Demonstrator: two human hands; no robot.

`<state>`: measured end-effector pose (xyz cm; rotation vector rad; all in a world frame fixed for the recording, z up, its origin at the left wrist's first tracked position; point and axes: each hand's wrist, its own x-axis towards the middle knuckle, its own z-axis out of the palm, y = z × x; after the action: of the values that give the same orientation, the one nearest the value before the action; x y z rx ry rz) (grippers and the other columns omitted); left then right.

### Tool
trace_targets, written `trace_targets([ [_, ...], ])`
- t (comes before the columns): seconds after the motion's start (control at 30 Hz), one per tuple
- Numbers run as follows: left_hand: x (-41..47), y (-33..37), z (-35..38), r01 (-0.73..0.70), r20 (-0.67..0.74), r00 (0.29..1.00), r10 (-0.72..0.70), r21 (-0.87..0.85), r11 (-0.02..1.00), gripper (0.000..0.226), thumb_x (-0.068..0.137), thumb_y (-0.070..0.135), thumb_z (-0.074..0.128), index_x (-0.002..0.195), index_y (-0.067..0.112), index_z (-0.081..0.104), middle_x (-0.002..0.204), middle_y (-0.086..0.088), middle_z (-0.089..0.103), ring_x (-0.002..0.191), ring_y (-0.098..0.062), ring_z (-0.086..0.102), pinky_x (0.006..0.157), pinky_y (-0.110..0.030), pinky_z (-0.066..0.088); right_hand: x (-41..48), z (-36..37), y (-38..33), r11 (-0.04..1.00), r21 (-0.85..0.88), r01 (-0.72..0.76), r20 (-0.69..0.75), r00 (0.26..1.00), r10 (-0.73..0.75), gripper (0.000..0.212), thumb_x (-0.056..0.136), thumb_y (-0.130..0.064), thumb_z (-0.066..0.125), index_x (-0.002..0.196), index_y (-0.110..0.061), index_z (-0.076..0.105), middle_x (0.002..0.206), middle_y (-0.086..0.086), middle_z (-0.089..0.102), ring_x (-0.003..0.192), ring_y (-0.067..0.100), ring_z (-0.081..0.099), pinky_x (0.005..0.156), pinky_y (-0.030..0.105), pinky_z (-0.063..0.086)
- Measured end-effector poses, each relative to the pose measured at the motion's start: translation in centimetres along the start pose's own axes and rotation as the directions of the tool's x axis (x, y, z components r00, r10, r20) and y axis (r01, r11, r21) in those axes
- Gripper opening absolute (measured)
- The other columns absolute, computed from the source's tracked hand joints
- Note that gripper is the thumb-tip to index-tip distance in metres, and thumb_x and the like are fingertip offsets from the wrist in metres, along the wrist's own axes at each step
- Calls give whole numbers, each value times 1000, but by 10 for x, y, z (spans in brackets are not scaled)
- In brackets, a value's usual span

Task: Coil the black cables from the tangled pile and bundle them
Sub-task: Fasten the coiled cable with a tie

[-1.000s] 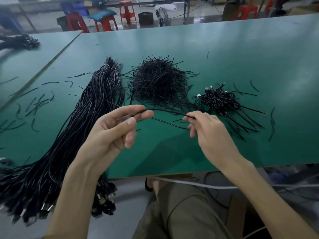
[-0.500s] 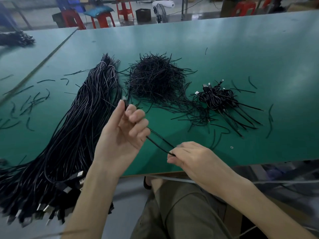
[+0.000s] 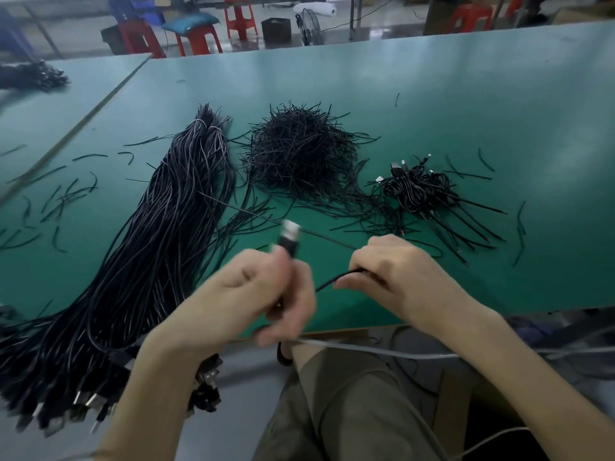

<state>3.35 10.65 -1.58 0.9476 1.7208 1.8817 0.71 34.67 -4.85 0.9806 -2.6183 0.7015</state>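
- A thin, round black cable is held between both hands over the near edge of the green table, which is smooth and matte.
- The cable is gripped by the left hand, with fingers curled round it. The hand is pretty blurred, so finer finger detail can't be told.
- A boxy USB plug with a shiny metal tip is seen poking out of that fist toward 12 o'clock.
- The same cable is pinched by the right hand, fingers curled in, and the cord comes out on its 9 o'clock side.
- At 9 o'clock from the hands, a thick long cable pile is laid out. It's glossy black with metal plugs hanging off the near table edge.
- At 12 o'clock, a spiky, nest-like heap of short ties is piled up.
- At 2 o'clock, some coiled bundles are stacked together, with stiff tie ends sticking out.
- Loose ties are scattered at far 9 o'clock.
- A grey cable is strung across the lap, below the table edge.
- Red stools and a fan are parked behind the table at 12 o'clock.
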Motion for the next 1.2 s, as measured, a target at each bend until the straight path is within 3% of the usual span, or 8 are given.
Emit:
trace_targets([
  [0.13,8,-15,7,256,-141,966,-216,415,873,54,105,55,42,77,16,68,60,-1,68,48,-17,62,53,-30,50,5,-5,0,1000,-17,-9,-75,997,8,46,96,-47,56,70,-8,60,63,-2,52,63,16,46,71,16,27],
  [0.33,19,-37,11,251,-408,913,-14,536,806,55,98,71,39,107,32,77,93,-2,78,81,-22,71,74,-48,56,10,-2,-14,947,288,-143,-117,976,183,29,103,-28,55,79,-13,62,68,-4,57,64,15,50,61,23,36],
  [0.53,24,-40,10,213,-396,914,82,643,736,31,103,53,43,76,63,54,54,19,45,47,-5,32,47,-16,23,15,5,-27,950,282,-132,-138,975,177,34,107,-26,45,79,-11,57,66,-4,51,62,16,46,65,19,31],
  [0.67,22,-40,12,160,-436,894,102,524,836,26,106,43,42,98,46,67,68,24,57,58,6,50,57,-11,37,18,6,-34,944,316,-93,-182,971,156,35,108,-27,43,84,-9,60,68,-6,54,64,19,50,67,30,41],
  [0.77,23,-44,16,53,-474,876,87,273,961,46,109,33,34,142,14,59,129,7,68,127,-11,61,107,-29,48,16,14,-45,891,446,-80,-176,969,175,34,109,-27,43,87,-8,61,65,-7,54,63,18,55,66,35,45],
  [0.87,28,-44,26,-78,-535,844,21,-84,993,53,110,40,30,144,8,57,148,-3,58,142,-20,49,115,-30,40,15,27,-52,839,538,-85,-150,969,194,30,110,-26,43,90,-10,60,65,-5,54,62,17,55,61,32,45],
  [1.07,33,-30,21,-261,-643,758,-112,-455,851,55,111,42,27,126,6,66,129,-9,70,122,-21,66,96,-27,55,12,42,-50,860,495,-126,-60,982,178,35,108,-29,41,83,-9,55,67,-5,52,65,19,50,65,34,42],
  [1.2,26,-21,22,-287,-624,766,-151,-543,789,47,109,43,39,82,19,68,76,8,58,58,-8,52,63,-22,48,9,45,-44,906,412,-96,-56,990,130,31,109,-28,44,88,-10,59,73,-10,48,69,13,47,77,18,35],
])
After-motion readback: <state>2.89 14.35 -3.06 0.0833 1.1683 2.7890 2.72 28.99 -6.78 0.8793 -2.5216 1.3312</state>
